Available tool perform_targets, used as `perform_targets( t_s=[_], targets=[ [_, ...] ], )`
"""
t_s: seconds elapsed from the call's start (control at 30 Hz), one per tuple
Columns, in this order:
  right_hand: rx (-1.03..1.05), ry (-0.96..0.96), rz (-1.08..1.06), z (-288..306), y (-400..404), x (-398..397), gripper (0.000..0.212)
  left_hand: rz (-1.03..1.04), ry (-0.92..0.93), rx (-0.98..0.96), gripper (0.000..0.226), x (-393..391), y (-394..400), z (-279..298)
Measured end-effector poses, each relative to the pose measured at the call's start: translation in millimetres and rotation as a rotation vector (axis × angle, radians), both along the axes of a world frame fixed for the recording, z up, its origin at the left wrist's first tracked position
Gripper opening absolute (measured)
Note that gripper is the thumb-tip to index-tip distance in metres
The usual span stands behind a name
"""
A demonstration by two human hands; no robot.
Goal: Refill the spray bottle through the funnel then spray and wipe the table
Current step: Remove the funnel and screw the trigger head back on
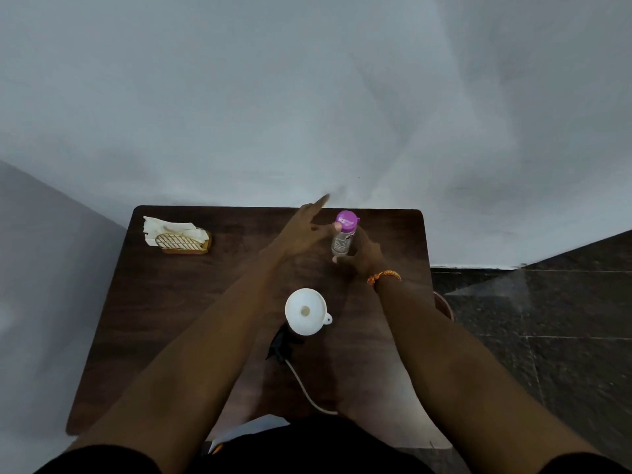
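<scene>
purple-capped bottle in right hand, label unreadable

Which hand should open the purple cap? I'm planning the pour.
Left. The right hand grips the bottle, while the left hand is free, its fingers beside the cap.
</scene>
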State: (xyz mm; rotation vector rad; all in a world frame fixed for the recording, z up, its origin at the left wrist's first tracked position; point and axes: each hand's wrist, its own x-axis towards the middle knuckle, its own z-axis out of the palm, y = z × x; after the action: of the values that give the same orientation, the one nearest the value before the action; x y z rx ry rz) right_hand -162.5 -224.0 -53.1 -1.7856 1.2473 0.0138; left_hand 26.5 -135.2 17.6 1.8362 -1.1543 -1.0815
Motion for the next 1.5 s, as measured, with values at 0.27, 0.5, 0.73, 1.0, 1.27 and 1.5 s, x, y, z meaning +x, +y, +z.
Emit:
perform_targets(
  t_s=[0.27,0.5,0.73,1.0,1.27,1.5],
  targets=[
    [-0.077,0.129,0.086,-26,35,-57,0.025,0.366,0.207,0.166,0.044,4,117,-20],
    [0.179,-0.235,-0.011,16,87,-58,0.039,0.38,0.222,0.089,0.039,-29,172,-2],
    [0.173,-0.442,0.183,59,109,-48,0.047,0.304,0.187,-0.021,0.025,-37,180,7],
    [-0.014,-0.45,0.244,61,109,-46,0.017,0.289,0.071,-0.129,0.023,-47,182,17],
    [-0.089,-0.443,0.222,56,114,-45,0.015,0.347,0.034,-0.147,0.022,-54,191,11],
    [-0.125,-0.429,0.217,57,120,-40,0.016,0.399,-0.011,-0.177,0.017,-67,195,9]
  ],
)
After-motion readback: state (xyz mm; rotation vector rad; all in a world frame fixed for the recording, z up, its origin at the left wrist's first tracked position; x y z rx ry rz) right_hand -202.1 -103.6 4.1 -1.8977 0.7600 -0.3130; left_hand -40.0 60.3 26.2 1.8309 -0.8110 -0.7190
